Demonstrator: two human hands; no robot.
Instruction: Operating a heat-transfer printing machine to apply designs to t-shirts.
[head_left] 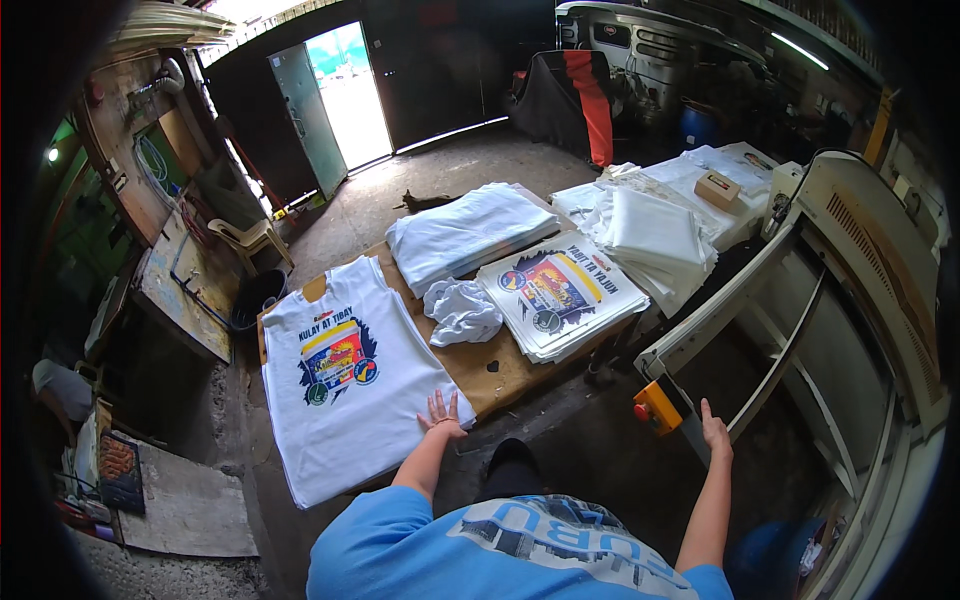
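My left hand [443, 415] lies with fingers spread on the lower right corner of a stack of white printed shirts [400, 420]. The top shirt is laid flat with a colourful print on its front. My right hand [714, 430] is at the frame of a large press-like machine [860, 260], fingers stretched out, just right of a yellow-orange control box [657, 408] with a red button. Whether it touches the frame I cannot tell. A stack of printed sheets [560, 295], a crumpled white cloth [462, 311] and a folded white pile [470, 235] are on the table.
The brown tabletop [490, 385] shows between the stacks. White folded material [655, 240] and a small cardboard box [717, 190] stand at the back right. A plastic chair [247, 240] and black bucket [262, 298] are on the left. Another person [62, 390] is at the far left.
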